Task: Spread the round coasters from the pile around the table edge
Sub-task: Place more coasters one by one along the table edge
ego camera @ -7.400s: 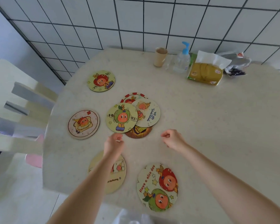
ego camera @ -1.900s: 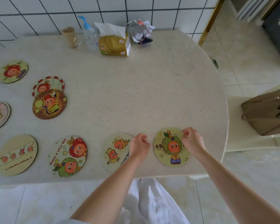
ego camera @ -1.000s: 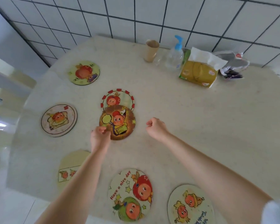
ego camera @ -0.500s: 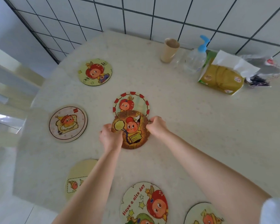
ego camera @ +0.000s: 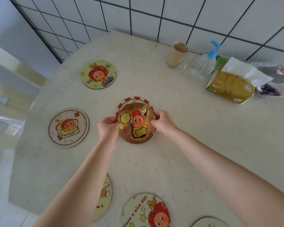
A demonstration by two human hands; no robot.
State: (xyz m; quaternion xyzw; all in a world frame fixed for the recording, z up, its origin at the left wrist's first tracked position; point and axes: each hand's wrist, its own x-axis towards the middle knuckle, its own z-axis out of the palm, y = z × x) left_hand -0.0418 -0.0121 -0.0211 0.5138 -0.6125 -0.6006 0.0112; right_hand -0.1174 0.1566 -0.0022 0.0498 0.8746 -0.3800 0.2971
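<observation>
At the centre of the frame both hands grip the brown coaster (ego camera: 135, 124) by its edges: the left hand (ego camera: 108, 127) pinches its left rim, the right hand (ego camera: 164, 122) its right rim. The brown coaster lies over a red-edged coaster (ego camera: 134, 99), of which only the upper rim shows. These two are what is left of the pile, on the pale tabletop (ego camera: 195, 145).

Other coasters lie singly and apart. A yellow coaster (ego camera: 98, 74) sits at upper left, a pink coaster (ego camera: 68, 128) at left near the tabletop edge. Along the lower edge of the frame a cream coaster (ego camera: 105, 194) is partly hidden by the left forearm, a "nice day" coaster (ego camera: 146, 210) lies right of it, and a sliver of another coaster (ego camera: 208, 223) shows at lower right.

At upper right, against the tiled wall, stand a cup (ego camera: 177, 54), a pump bottle (ego camera: 205, 63) and a tissue pack (ego camera: 231, 84).
</observation>
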